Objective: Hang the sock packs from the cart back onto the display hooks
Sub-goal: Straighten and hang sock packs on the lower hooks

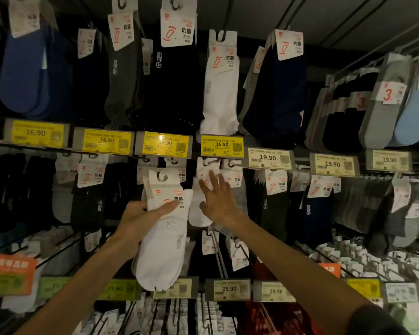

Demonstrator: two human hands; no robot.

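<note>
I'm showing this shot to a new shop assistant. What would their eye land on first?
Most likely the white sock pack gripped in the left hand at centre, bright against the dark display. Beside it, the right hand reaches open toward the white packs hanging on the middle row. Above both runs a line of yellow price tags marked 16.90.

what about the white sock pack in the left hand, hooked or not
Not hooked. The left hand holds the white sock pack and its top tab has no hook through it.
</note>
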